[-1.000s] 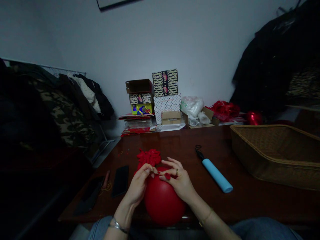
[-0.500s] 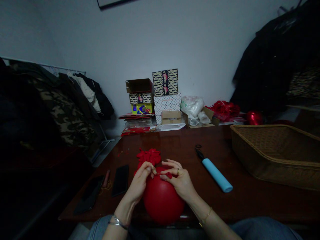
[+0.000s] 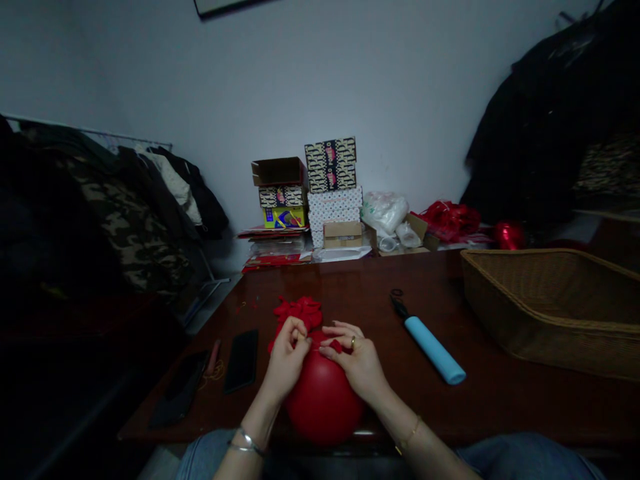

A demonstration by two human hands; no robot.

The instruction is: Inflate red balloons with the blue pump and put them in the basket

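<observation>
An inflated red balloon (image 3: pixel 323 403) rests at the near edge of the dark wooden table (image 3: pixel 360 293), against my lap. My left hand (image 3: pixel 286 357) is curled at the balloon's top, its fingertips pinched on the neck. My right hand (image 3: pixel 356 360) lies over the top right of the balloon, fingers pinched on the red neck end. Just behind my hands sits a heap of flat red balloons (image 3: pixel 299 311).
A light blue hand pump (image 3: pixel 429 343) lies to the right of my hands. A big wicker basket (image 3: pixel 550 303) fills the table's right side. Two dark phones (image 3: pixel 241 360) and a pen lie at the left. Stacked boxes (image 3: pixel 333 193) and bags stand against the wall.
Both hands have drawn closer together on the balloon's neck. The short stretch of neck seen between them a second ago is now hidden under the fingers.
</observation>
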